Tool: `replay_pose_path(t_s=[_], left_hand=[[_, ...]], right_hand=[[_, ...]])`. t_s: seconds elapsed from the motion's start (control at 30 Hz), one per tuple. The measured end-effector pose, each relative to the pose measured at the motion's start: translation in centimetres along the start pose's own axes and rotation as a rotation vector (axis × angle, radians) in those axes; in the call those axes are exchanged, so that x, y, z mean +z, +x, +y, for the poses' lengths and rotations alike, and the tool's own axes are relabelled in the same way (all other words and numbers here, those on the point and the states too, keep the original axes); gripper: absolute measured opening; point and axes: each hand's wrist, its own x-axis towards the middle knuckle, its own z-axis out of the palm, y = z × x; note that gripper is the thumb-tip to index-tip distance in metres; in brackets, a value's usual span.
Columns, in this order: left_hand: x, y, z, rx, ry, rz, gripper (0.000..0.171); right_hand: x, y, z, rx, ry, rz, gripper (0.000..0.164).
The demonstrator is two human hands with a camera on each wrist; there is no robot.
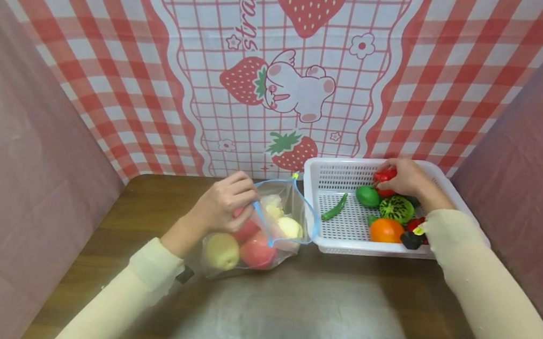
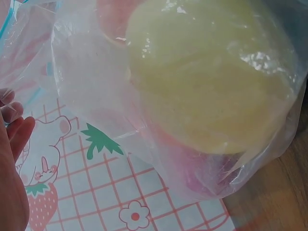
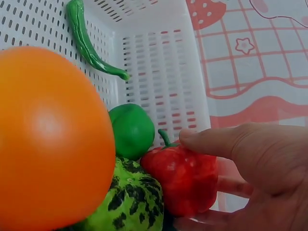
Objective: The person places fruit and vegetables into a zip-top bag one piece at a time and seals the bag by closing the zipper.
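My left hand (image 1: 227, 200) pinches the blue zip edge of a clear plastic bag (image 1: 214, 273) at its left side, and the bag's mouth gapes to the right. Inside lie a yellow-green round fruit (image 1: 223, 251), a red fruit (image 1: 258, 251) and a pale yellow piece (image 1: 289, 227). In the left wrist view the yellow-green fruit (image 2: 207, 77) presses against the film. Over the back of a white basket (image 1: 337, 243), my right hand (image 1: 408, 177) holds a red bell pepper (image 3: 180, 178), thumb near its stem and fingers around its far side.
The basket also holds a green chili (image 1: 335, 207), a green fruit (image 1: 368, 197), a green-and-black striped fruit (image 1: 396, 208), an orange fruit (image 1: 386, 230) and a dark item (image 1: 412, 240). A checked strawberry cloth (image 1: 302, 97) hangs behind the wooden table (image 1: 317, 313). Pink cloth stands at both sides.
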Motion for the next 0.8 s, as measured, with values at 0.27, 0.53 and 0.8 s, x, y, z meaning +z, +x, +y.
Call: replay_pose_path(t_s=[0.27, 0.53, 0.8], left_hand=[[0.2, -0.1, -0.1, -0.003, -0.003, 0.007, 0.014], [0.1, -0.2, -0.2, -0.006, -0.004, 0.007, 0.014], [0.1, 0.0, -0.1, -0.005, -0.004, 0.002, 0.014]], right_hand=[[0.3, 0.2, -0.3, -0.004, 0.004, 0.011, 0.037], [0.1, -0.2, -1.5, -0.063, 0.003, 0.018, 0.04], [-0.2, -2.0, -4.4, -0.141, 0.013, 0.018, 0.04]])
